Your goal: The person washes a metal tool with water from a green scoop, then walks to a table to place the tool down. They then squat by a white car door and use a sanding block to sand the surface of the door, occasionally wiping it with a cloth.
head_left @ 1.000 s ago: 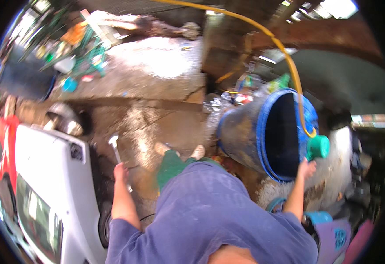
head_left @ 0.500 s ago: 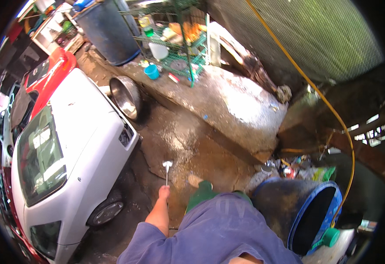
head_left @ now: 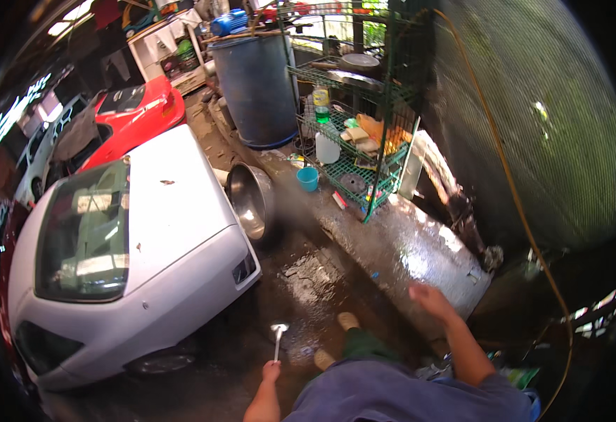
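Observation:
My left hand is closed around a silvery tool with a thin straight handle and a short wide head; its exact kind is hard to make out. The tool points forward over the wet floor. Out to the right, my right hand is raised above the edge of a pale concrete ledge. Its fingers look loosely stretched, slightly blurred, with nothing visible in them.
A white car fills the left, with a metal basin by its corner. Ahead stand a blue drum, a light-blue tub and a green wire rack. A yellow hose hangs at the right.
My view has swung up and forward, showing more of the rack and drum. My right hand has come into sight at the right. The tool stays in my left hand.

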`<state>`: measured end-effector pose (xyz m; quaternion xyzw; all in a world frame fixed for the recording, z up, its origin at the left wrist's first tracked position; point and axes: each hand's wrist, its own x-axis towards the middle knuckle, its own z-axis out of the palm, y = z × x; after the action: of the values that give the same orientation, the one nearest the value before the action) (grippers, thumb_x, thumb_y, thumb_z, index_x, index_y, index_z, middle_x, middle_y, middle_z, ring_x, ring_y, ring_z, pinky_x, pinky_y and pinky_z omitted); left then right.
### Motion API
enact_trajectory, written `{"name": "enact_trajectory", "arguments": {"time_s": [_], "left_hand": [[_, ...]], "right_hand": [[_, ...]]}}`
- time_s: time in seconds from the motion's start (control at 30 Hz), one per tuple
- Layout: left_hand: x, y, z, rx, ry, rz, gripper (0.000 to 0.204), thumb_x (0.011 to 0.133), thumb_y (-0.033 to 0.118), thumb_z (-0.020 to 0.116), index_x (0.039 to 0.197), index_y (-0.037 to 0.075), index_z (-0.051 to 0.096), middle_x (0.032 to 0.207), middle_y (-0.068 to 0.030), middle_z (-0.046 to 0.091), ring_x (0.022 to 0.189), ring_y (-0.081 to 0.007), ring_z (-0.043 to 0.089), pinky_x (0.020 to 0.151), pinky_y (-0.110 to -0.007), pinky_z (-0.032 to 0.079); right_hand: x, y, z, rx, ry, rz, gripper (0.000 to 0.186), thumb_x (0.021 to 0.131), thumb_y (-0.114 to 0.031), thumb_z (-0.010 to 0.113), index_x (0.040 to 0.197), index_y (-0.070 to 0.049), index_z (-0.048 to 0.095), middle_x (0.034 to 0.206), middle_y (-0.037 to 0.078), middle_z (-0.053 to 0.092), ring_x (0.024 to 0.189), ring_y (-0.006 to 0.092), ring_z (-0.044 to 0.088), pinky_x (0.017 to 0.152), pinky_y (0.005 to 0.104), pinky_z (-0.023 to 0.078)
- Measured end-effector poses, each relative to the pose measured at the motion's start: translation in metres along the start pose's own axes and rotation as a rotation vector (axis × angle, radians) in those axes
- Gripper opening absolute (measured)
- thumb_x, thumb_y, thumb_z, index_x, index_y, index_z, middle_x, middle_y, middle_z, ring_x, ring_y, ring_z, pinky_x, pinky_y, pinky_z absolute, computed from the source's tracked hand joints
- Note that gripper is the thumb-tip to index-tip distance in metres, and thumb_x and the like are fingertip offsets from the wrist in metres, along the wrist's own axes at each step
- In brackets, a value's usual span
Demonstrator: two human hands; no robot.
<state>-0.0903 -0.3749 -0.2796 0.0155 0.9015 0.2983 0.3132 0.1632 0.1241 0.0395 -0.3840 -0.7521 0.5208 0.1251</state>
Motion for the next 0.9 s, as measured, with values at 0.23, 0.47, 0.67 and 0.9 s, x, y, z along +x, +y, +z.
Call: {"name": "enact_trajectory", "arguments": {"time_s": [0.23, 0.47, 0.67, 0.9], "left_hand": [[-0.066, -0.057, 0.013, -0.376, 0.316, -0.264, 0.016, 0.095, 0.026, 0.055, 0.085, 0.013, 0.052, 0.056, -0.0015, 0.043, 0.041, -0.0187, 0.042, 0.036, -0.038, 0.040], [-0.123, -0.037, 0.068, -0.758, 0.472, -0.728, 0.019, 0.096, 0.028, 0.053, 0.083, 0.014, 0.050, 0.058, -0.0019, 0.044, 0.039, -0.0200, 0.042, 0.033, -0.038, 0.038], [-0.141, -0.008, 0.097, -0.991, 0.627, -0.836, 0.021, 0.097, 0.030, 0.051, 0.082, 0.015, 0.048, 0.059, -0.0021, 0.046, 0.037, -0.0212, 0.042, 0.031, -0.038, 0.036], [-0.176, -0.006, 0.100, -1.270, 0.881, -0.837, 0.018, 0.099, 0.031, 0.050, 0.087, 0.019, 0.045, 0.059, 0.0024, 0.036, 0.041, -0.0128, 0.034, 0.034, -0.029, 0.030]], "right_hand": [[0.267, -0.206, 0.015, 1.276, -0.265, -0.191, 0.038, 0.101, -0.045, 0.052, 0.114, -0.012, 0.064, 0.090, -0.002, 0.063, 0.076, 0.0120, 0.057, 0.066, 0.0292, 0.045], [0.352, -0.283, 0.015, 1.436, -0.457, -0.200, 0.053, 0.100, -0.054, 0.047, 0.110, -0.006, 0.065, 0.088, 0.001, 0.062, 0.075, 0.0137, 0.057, 0.067, 0.0303, 0.047], [0.431, -0.286, 0.010, 1.457, -0.365, -0.178, 0.042, 0.099, -0.044, 0.056, 0.119, -0.007, 0.056, 0.088, 0.000, 0.058, 0.072, 0.0109, 0.053, 0.063, 0.0265, 0.045], [0.565, -0.281, -0.021, 1.720, -0.638, -0.302, 0.034, 0.096, -0.041, 0.061, 0.081, -0.012, 0.052, 0.071, -0.003, 0.046, 0.058, 0.0094, 0.043, 0.054, 0.0256, 0.036]]}}
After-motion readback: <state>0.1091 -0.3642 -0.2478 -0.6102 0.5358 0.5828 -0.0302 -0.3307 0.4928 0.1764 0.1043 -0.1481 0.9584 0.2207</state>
